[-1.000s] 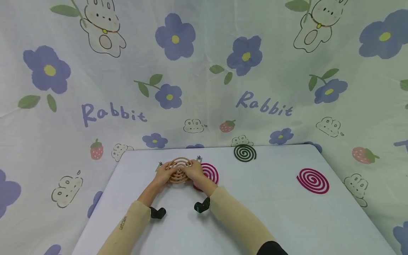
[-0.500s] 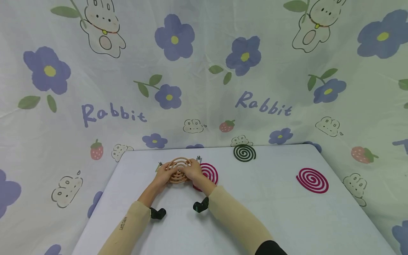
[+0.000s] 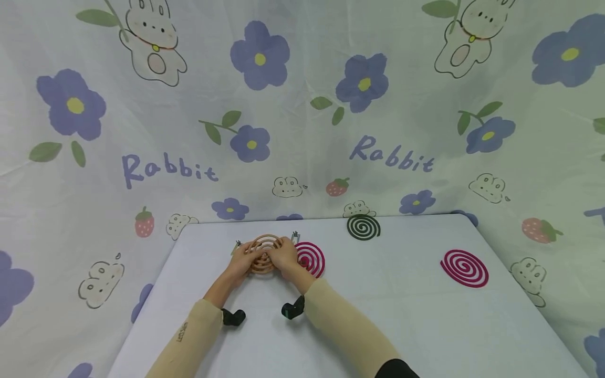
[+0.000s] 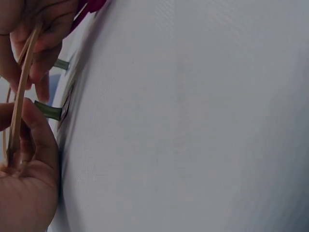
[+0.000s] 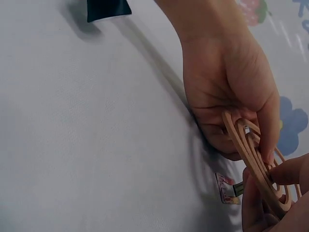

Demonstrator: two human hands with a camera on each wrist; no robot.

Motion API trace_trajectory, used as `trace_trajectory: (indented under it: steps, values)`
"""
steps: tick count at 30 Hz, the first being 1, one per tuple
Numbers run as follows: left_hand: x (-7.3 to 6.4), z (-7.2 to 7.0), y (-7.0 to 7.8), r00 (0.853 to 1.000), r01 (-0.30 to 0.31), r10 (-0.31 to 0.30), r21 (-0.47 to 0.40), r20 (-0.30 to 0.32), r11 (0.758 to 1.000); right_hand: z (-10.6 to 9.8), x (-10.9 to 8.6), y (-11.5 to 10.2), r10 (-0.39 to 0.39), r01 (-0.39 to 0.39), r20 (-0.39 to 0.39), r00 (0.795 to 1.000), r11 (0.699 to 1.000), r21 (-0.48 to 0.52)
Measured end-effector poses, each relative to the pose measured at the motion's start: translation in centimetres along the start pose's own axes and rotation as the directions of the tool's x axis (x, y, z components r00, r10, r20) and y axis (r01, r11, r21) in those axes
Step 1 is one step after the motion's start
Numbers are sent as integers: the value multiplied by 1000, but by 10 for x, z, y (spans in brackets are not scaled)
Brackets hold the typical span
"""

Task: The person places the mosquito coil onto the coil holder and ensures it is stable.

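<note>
A tan mosquito coil (image 3: 263,270) is held up between both hands, tilted above the table. My left hand (image 3: 241,261) grips its left side, while my right hand (image 3: 285,257) pinches the right side, thumbs near the centre. In the left wrist view the coil (image 4: 23,87) appears edge-on. Its spiral strands (image 5: 246,157) stand slightly apart in the right wrist view. Just right of my right hand lies a magenta coil (image 3: 315,257), partly covered by that hand. Two small metal coil stands sit behind the hands, one left (image 3: 235,246) and one right (image 3: 295,238).
A dark green coil (image 3: 363,227) lies at the back edge of the white table (image 3: 387,315). Another magenta coil (image 3: 465,268) rests toward the right. Behind the table hangs a cloth printed with flowers and rabbits (image 3: 283,115).
My right hand and forearm have shifted slightly left, uncovering more of the nearer magenta coil. The tan coil has moved slightly down and left. My left hand stays nearly in place.
</note>
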State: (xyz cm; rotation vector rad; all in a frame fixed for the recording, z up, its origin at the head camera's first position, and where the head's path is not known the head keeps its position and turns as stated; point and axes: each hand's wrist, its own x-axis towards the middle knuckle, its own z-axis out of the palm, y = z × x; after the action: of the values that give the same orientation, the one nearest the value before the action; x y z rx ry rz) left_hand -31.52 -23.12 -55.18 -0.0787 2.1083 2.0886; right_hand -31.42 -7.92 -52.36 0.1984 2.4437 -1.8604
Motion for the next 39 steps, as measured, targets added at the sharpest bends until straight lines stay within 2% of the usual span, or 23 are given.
trace_trajectory:
  steps: [7, 11, 14, 19, 26, 30, 35, 39]
  values:
    - [0, -3, -3, 1000, 12, -12, -28, -13, 1000, 6, 3, 5, 15, -16, 8, 1000, 998, 63]
    - [-6, -6, 8, 999, 27, -27, -19, 17, 999, 11, 4, 7, 11, -12, 18, 1000, 997, 77]
    - [-8, -9, 8, 999, 36, -36, -17, 27, 999, 15, 3, 10, 8, -11, 22, 1000, 994, 104]
    - [-6, -14, -4, 1000, 23, -23, 27, -18, 999, 21, 0, 14, 15, -22, 40, 999, 985, 171]
    - [-6, -15, -3, 999, 20, -17, 95, -36, 995, 23, -2, 16, 31, -34, 17, 999, 967, 254]
    - [-4, -16, -1, 999, 32, -31, 77, -14, 997, 22, -2, 17, 39, -42, 14, 999, 965, 260]
    - [-1, -19, -4, 999, 20, -22, 59, 36, 998, 20, -2, 16, 50, -55, 26, 998, 968, 243]
    - [-1, -19, -6, 999, 23, -25, 61, 29, 998, 18, -2, 16, 53, -59, 35, 998, 970, 236]
